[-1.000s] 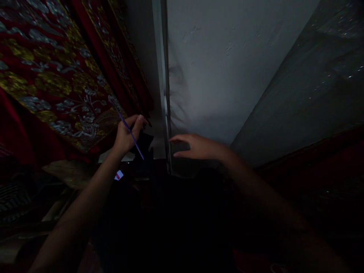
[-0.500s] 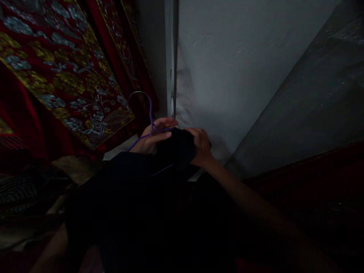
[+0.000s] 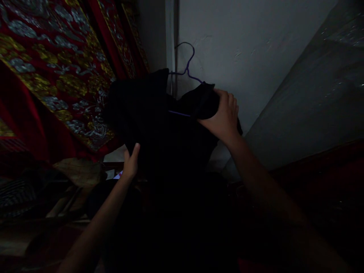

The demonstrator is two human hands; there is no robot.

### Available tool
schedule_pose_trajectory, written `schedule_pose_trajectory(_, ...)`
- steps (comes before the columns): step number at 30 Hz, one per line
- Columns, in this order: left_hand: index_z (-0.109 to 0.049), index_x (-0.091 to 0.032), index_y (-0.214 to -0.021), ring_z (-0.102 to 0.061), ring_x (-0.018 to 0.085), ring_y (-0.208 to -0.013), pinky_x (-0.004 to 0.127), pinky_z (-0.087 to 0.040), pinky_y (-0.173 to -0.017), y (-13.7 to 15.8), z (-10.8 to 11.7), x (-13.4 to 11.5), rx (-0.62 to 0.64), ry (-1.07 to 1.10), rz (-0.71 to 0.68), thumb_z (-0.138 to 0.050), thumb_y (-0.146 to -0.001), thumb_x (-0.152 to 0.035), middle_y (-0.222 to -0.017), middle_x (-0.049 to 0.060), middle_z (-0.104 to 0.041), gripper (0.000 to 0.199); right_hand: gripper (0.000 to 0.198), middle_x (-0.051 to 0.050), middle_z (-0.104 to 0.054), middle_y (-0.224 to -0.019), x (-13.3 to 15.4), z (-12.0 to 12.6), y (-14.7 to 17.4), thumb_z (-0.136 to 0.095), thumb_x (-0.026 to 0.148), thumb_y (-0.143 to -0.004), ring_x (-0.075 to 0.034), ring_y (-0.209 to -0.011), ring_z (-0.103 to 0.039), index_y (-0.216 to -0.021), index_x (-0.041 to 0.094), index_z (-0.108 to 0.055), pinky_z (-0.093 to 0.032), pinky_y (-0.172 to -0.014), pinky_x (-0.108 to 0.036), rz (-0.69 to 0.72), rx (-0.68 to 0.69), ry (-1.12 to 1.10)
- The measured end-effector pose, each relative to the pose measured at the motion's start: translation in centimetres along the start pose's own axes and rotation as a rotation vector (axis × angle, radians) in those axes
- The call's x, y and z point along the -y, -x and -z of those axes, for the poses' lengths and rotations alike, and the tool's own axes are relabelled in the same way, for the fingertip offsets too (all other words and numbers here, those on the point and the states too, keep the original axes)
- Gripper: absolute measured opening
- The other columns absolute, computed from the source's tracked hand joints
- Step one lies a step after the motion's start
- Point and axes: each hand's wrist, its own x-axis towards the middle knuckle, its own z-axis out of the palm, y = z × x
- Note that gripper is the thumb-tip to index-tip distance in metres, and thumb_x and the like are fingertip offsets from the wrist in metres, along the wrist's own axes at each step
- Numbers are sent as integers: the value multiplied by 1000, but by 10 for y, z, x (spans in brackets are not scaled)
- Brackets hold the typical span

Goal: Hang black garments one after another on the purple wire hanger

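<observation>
A black garment (image 3: 176, 140) hangs over a purple wire hanger (image 3: 187, 71), whose hook points up in front of the wall. My right hand (image 3: 224, 113) is closed on the garment at its right shoulder, thumb toward the neck opening. At the garment's left edge my left hand (image 3: 131, 161) grips the cloth, its thumb lying on the front and the other fingers mostly hidden behind. The hanger's lower bar shows through the neck opening. The garment's lower part is lost in darkness.
Red cloth (image 3: 71, 72) with gold and silver embroidery hangs at the left. A pale wall (image 3: 241, 49) stands ahead, with a vertical strip (image 3: 170, 34) beside it. Grey plastic-like sheeting (image 3: 318, 83) covers the right side. Dim, jumbled items lie at lower left.
The hanger has moved up and right and now stands upright inside the garment. My left hand has left the hanger's neck for the garment's left edge; my right hand has risen to the right.
</observation>
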Motion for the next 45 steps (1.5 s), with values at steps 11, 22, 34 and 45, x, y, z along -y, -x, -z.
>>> schedule_pose_trajectory(11, -64, -17, -125, -63, 31, -126, 44, -49, -111, 36, 9, 30, 35, 68, 45, -88, -70, -38, -130, 13, -69, 64, 80, -20, -53, -133, 3, 11, -4, -82, 46, -69, -43, -125, -48, -136, 22, -46, -41, -101, -63, 24, -12, 1)
schedule_pose_trajectory(22, -66, -18, -119, -64, 31, -124, 48, -46, -113, 61, 10, 37, 26, 87, 201, -90, -64, -25, -128, 12, -70, 60, 85, -16, -58, -132, 30, 4, 26, -83, 36, -62, -38, -120, -55, -138, 21, -49, -45, -100, -54, 222, 184, -125)
schedule_pose_trajectory(34, -67, -22, -117, -67, 30, -120, 45, -50, -111, 70, 12, 21, -15, 212, 227, -89, -64, -19, -121, 9, -73, 58, 79, -16, -58, -128, 18, 40, 38, -81, 47, -66, -40, -122, -53, -134, 22, -49, -45, -99, -57, 21, 9, -40)
schedule_pose_trajectory(45, -68, -20, -112, -68, 31, -116, 43, -53, -106, 62, -2, 10, 24, 234, 161, -90, -62, -26, -117, 9, -75, 55, 85, -17, -60, -128, 32, 30, -13, -86, 39, -59, -41, -121, -55, -133, 16, -52, -44, -101, -59, -29, 85, 45)
